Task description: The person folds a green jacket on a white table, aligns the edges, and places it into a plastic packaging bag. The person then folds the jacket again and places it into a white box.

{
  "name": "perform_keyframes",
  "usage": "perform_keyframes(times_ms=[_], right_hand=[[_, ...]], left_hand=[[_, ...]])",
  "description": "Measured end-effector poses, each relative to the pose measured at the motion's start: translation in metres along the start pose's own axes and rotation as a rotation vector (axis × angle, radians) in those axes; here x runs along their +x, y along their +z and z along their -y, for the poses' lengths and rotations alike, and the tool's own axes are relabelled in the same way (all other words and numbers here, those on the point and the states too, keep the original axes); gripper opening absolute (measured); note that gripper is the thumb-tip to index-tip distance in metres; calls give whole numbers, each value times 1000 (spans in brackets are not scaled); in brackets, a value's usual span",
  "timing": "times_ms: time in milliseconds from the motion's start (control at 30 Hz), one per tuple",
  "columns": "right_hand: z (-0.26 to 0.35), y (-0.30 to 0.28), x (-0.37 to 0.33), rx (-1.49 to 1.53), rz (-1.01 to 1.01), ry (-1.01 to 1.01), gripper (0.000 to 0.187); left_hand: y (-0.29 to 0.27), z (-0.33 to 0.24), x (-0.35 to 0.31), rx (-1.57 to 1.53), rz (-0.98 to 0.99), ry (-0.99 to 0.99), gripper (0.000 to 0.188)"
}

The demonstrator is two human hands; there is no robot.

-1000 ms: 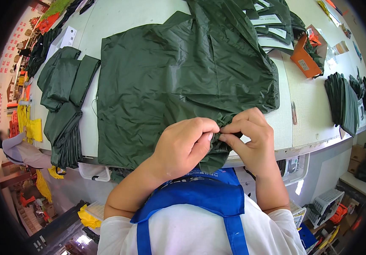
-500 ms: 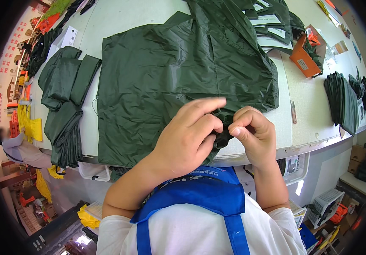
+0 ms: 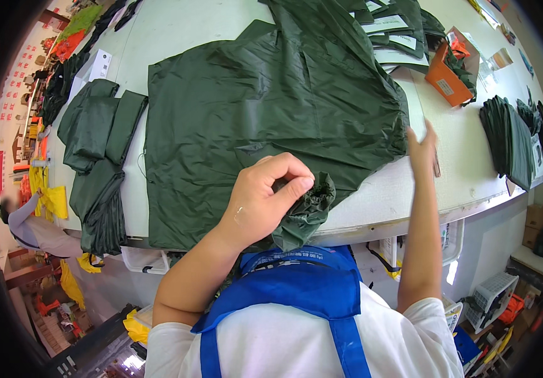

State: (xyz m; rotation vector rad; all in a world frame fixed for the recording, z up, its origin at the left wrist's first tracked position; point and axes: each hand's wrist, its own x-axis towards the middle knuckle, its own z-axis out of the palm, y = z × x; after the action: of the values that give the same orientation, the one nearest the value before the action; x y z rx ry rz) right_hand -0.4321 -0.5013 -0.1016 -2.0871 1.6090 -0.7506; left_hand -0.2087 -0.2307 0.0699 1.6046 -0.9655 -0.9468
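Observation:
A large dark green, shiny garment [image 3: 221, 120] lies spread over the white table in front of me. My left hand [image 3: 260, 196] is closed, thumb against fingers, on the garment's gathered cuff [image 3: 312, 211] near the front edge. The cuff's crinkled opening faces up to the right of that hand. Farther right, my right hand [image 3: 422, 151] is stretched out over the table with thumb and fingers apart, slightly blurred. Right beside it lies a slim small tool [image 3: 436, 165], partly covered by the hand; whether they touch I cannot tell.
Folded dark green garments [image 3: 98, 135] lie at the left, and another folded stack [image 3: 504, 142] stands at the right. An orange box [image 3: 451, 75] is at the back right, near green packs with white labels [image 3: 388, 25]. A person [image 3: 32, 220] works at the far left.
My right hand has let go of the cuff and moved right to the small tool. The left hand has shifted slightly left and down and now pinches the cuff, whose opening shows.

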Motion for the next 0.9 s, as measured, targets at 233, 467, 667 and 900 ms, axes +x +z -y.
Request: perform_keyframes(times_ms=[233,467,667,900], right_hand=[[-129,-14,6,-548,42,41,41],[-40,-43,-5,310,185,186,24],[170,-101,-91,469,779,-414,34],[202,-96,-106,468,736,-451,33]], left_hand=[[-8,9,3,117,-22,110,6],[-14,3,8,156,-63,116,9],[-16,7,11,224,-64,191,9],[-18,3,4,200,-71,226,8]])
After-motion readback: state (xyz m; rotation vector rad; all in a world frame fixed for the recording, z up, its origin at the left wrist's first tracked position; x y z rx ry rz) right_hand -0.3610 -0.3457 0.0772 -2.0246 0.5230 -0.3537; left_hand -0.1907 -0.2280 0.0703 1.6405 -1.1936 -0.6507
